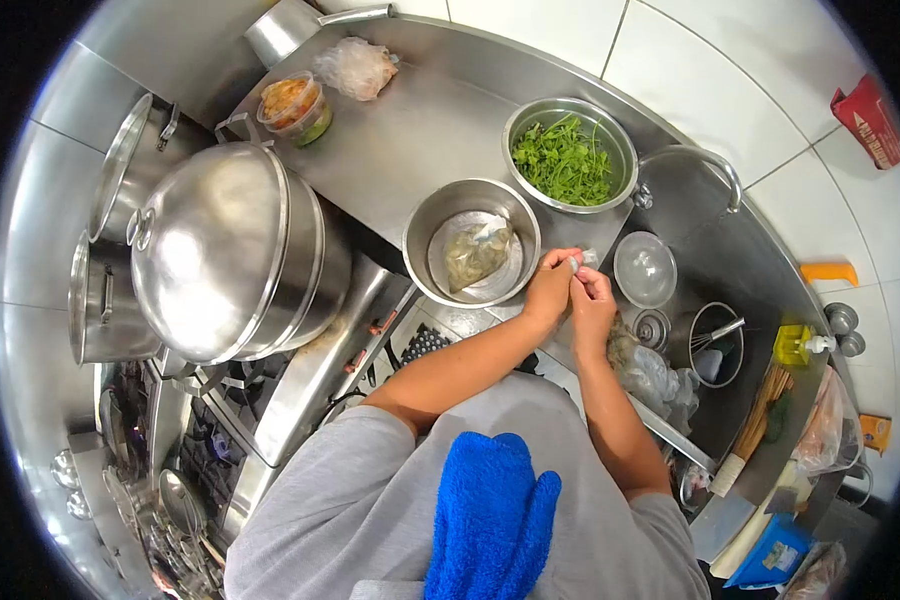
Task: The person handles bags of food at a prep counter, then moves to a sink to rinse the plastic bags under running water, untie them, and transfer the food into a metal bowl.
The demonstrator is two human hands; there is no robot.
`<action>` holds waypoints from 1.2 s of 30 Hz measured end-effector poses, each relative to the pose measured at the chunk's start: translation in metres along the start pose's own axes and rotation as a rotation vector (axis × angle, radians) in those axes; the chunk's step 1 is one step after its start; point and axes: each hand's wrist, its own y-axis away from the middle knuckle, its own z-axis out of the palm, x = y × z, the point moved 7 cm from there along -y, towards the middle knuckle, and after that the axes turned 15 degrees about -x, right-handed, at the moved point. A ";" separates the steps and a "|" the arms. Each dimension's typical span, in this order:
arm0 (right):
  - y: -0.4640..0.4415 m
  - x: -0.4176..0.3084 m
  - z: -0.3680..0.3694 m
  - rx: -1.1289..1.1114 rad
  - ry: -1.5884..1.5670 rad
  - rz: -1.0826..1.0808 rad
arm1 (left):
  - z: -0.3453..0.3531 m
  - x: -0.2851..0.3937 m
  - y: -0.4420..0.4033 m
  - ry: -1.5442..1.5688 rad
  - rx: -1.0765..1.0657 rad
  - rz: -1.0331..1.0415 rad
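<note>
Hands (593,305) close together on clear plastic (589,258)

You have some thin, see-through plastic (590,258) gathered between your left hand (550,287) and right hand (594,300). It is pale and crumpled, with a loose end poking out just beyond both hands, on the side away from you. Your grip covers the rest, hiding its full shape.

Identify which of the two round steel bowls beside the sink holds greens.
The silver steel bowl next to the curved metal faucet, filled with loose green leaves. The other silver bowl, beside the left hand, contains a clear plastic bag.
</note>
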 end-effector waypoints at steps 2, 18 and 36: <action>-0.003 -0.001 0.003 0.005 0.023 -0.004 | -0.004 0.000 0.000 0.039 0.055 0.004; -0.046 0.000 -0.017 -0.118 0.376 -0.036 | -0.008 0.013 -0.005 -0.414 0.014 0.119; -0.026 -0.056 -0.015 -0.413 0.611 -0.202 | 0.006 0.022 -0.023 -0.327 -0.149 -0.137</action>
